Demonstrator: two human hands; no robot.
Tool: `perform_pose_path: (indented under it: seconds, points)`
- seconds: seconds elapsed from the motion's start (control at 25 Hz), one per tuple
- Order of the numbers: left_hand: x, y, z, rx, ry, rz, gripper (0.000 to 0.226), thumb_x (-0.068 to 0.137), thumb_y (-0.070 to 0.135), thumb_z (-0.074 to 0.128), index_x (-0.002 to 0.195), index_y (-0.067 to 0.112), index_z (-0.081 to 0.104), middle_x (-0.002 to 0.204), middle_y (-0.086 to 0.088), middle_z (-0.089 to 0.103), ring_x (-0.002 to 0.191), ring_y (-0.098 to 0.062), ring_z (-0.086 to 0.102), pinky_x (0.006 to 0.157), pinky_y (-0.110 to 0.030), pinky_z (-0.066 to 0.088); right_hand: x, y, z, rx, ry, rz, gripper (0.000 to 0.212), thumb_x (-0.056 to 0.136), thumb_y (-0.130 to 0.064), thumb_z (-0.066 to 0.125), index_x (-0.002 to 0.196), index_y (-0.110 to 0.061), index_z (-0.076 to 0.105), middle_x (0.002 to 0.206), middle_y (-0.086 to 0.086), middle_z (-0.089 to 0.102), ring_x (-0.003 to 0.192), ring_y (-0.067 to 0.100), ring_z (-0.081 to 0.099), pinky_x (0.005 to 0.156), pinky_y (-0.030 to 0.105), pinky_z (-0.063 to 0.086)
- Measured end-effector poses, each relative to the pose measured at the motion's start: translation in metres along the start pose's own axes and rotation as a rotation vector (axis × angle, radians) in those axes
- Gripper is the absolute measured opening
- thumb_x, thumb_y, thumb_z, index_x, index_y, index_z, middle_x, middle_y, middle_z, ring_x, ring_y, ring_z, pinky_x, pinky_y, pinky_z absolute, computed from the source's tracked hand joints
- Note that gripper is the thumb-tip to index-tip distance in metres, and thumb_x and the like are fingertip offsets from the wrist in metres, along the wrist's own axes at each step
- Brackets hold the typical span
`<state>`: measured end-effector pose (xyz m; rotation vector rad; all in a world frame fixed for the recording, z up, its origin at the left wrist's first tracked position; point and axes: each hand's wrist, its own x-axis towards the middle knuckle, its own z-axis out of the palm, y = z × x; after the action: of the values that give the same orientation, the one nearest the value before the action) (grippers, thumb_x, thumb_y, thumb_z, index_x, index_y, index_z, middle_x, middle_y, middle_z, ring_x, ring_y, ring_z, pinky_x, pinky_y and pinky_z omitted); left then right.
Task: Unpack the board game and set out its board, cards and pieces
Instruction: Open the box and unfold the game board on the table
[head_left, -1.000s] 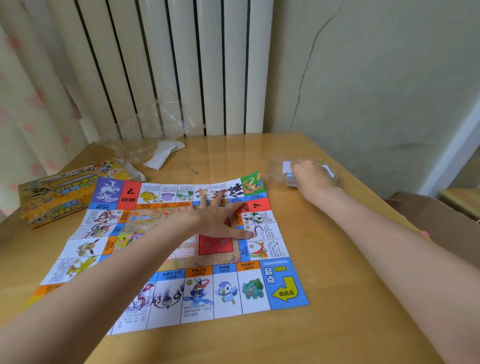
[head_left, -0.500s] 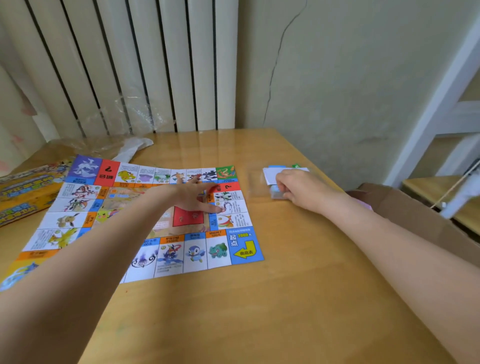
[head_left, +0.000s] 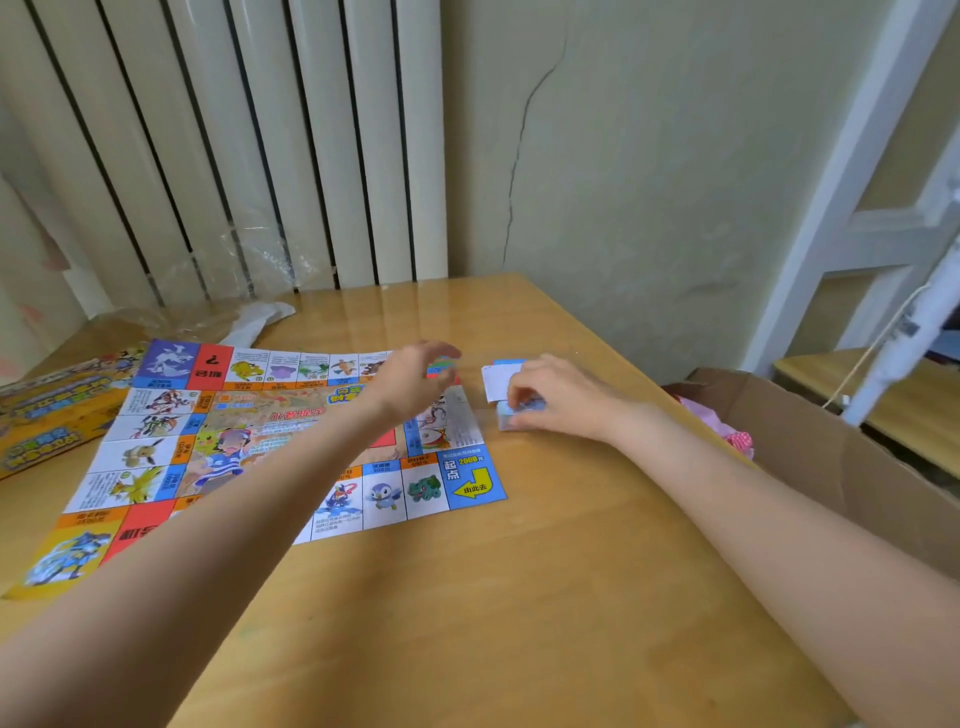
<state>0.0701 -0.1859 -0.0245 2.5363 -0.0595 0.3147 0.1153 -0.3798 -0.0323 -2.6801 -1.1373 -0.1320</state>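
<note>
**Board laid flat as hands close in on card pack**

A yellow game box (head_left: 49, 410) lies at the table's left edge, well left of both hands. Behind the board, against the radiator (head_left: 234, 145), sits crumpled clear plastic wrap (head_left: 208, 312) with a scrap of white paper beside it. The paper game board (head_left: 270, 447) is spread flat on the wooden table (head_left: 519, 597), its printed squares running round a picture centre; its right edge reaches to just short of the right hand's grip.

The left hand (head_left: 410, 382) hangs above the board's far right corner, fingers loosely curved and apart, holding nothing, turned toward the pack. Just right of it, off the board, the right hand (head_left: 558, 400) rests on the table with fingers curled down, pinching a small wrapped pack of cards (head_left: 506, 395); a white card face stands up at the pack's far side, just beyond the fingertips. Whether the wrapper is torn cannot be made out.

Right of the gripping hand, past the table edge, stands an open cardboard box (head_left: 831, 467) with pink material inside. A white frame (head_left: 857, 218) leans by the cracked wall.
</note>
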Motion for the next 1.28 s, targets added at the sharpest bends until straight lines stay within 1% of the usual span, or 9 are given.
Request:
perform_pose_path:
  seconds: [0.16,0.28,0.48,0.6,0.72,0.88,1.04,1.2,1.28]
  points:
    - [0.01,0.018,0.01,-0.278,-0.06,-0.182,0.02,0.092,0.004,0.046,0.098,0.003,0.065,0.101,-0.017,0.064,0.099,-0.029,0.059,0.09,-0.032,0.047,0.02,0.018,-0.023,0.346,0.353,0.483,0.02,0.088,-0.011,0.051,0.091,-0.002,0.069,0.099,0.014,0.069,0.1,0.03,0.059,0.086,0.035,0.048]
    - [0.022,0.023,0.02,0.076,-0.105,-0.202,0.016,0.094,0.016,0.046,0.083,0.009,0.056,0.084,-0.012,0.058,0.088,-0.028,0.054,0.075,-0.03,0.042,0.019,0.029,-0.019,0.269,0.196,0.734,0.024,0.089,-0.013,0.051,0.103,-0.001,0.066,0.115,0.015,0.063,0.114,0.03,0.053,0.093,0.032,0.045]
    - [0.036,0.023,0.041,0.177,-0.113,-0.231,0.04,0.093,0.029,0.052,0.126,0.005,0.048,0.123,-0.014,0.058,0.114,-0.03,0.054,0.091,-0.034,0.042,0.012,0.034,-0.008,0.225,0.166,0.772,0.032,0.087,-0.023,0.058,0.107,0.001,0.063,0.118,0.014,0.061,0.114,0.031,0.052,0.096,0.036,0.045]
    - [0.041,0.021,0.042,-0.006,-0.044,-0.282,0.045,0.086,0.027,0.063,0.125,0.01,0.049,0.115,-0.011,0.061,0.106,-0.029,0.058,0.083,-0.032,0.044,0.019,0.033,-0.01,0.377,0.248,0.803,0.023,0.084,-0.017,0.06,0.1,0.0,0.065,0.109,0.015,0.063,0.105,0.028,0.057,0.091,0.036,0.048]
    - [0.052,0.019,0.032,-0.169,0.114,-0.227,0.041,0.084,0.014,0.064,0.123,0.011,0.054,0.087,-0.006,0.065,0.086,-0.025,0.066,0.077,-0.03,0.048,0.035,0.031,-0.009,0.873,0.413,0.801,0.011,0.081,-0.013,0.065,0.086,-0.015,0.055,0.107,0.013,0.062,0.091,0.023,0.058,0.075,0.033,0.05]
    - [0.09,0.022,0.01,-0.687,0.345,-0.23,0.027,0.084,0.003,0.063,0.11,0.008,0.056,0.064,0.0,0.054,0.038,0.001,0.056,0.079,-0.035,0.056,0.066,0.039,-0.016,1.02,0.49,0.721,0.038,0.083,-0.028,0.066,0.115,-0.019,0.045,0.128,0.007,0.048,0.11,0.022,0.053,0.092,0.036,0.048]
    - [0.118,0.025,0.005,-1.037,0.368,-0.244,0.031,0.086,-0.001,0.06,0.111,0.014,0.05,0.064,0.001,0.052,0.041,0.002,0.058,0.08,-0.026,0.054,0.094,0.044,-0.025,1.235,0.308,0.712,0.056,0.09,-0.035,0.058,0.136,-0.016,0.032,0.106,-0.007,0.05,0.114,0.021,0.047,0.103,0.039,0.035]
    - [0.143,0.007,0.014,-0.948,0.327,-0.281,0.035,0.087,0.001,0.06,0.118,0.01,0.048,0.067,0.0,0.049,0.044,-0.001,0.059,0.082,-0.03,0.055,0.126,0.06,-0.019,1.506,0.437,0.695,0.038,0.09,0.004,0.052,0.125,-0.004,0.041,0.099,0.009,0.058,0.085,0.03,0.064,0.07,0.027,0.054]
    - [0.151,-0.01,0.024,-0.828,0.282,-0.352,0.04,0.089,0.004,0.059,0.125,0.004,0.044,0.071,-0.002,0.049,0.049,-0.007,0.059,0.087,-0.039,0.054,0.139,0.068,-0.008,1.362,0.532,0.773,0.045,0.085,0.015,0.049,0.126,0.001,0.04,0.115,0.019,0.055,0.073,0.03,0.063,0.05,0.017,0.053]
